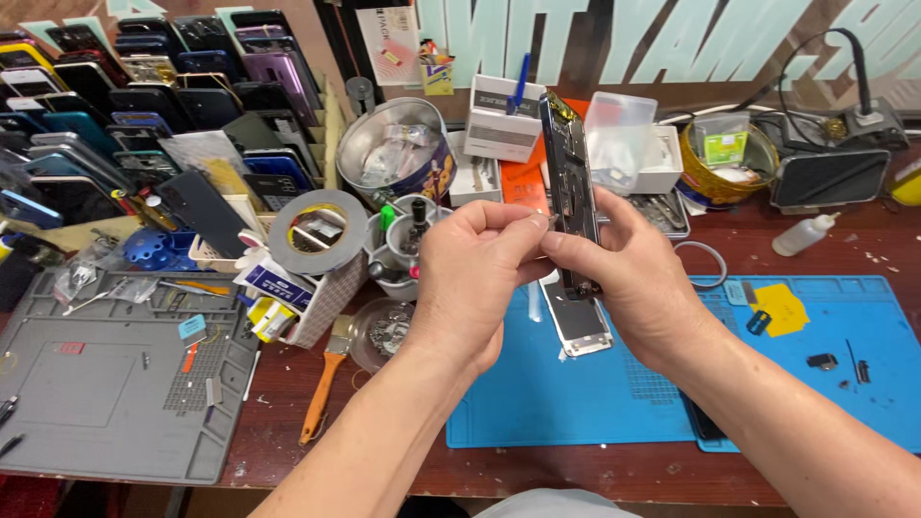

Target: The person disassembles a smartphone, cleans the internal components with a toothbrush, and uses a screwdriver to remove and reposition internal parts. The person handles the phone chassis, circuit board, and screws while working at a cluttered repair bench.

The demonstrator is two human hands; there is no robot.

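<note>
An opened phone body point(568, 173), dark with a metal frame, is held upright on edge above the blue work mat point(815, 403). My right hand point(638, 283) wraps around its lower part from the right. My left hand point(470, 283) pinches at the phone's left edge with thumb and forefinger, around something too small to make out. A silver phone part point(578, 326) lies flat on the blue mat just under the hands.
A grey mat point(106, 384) lies at the left, with an orange-handled brush point(324, 384) beside it. A tape roll point(317, 230), a metal tin point(393, 149), small boxes, a yellow tub point(724, 163) and a squeeze bottle point(804, 233) crowd the back. Racks of phones point(144, 86) fill the upper left.
</note>
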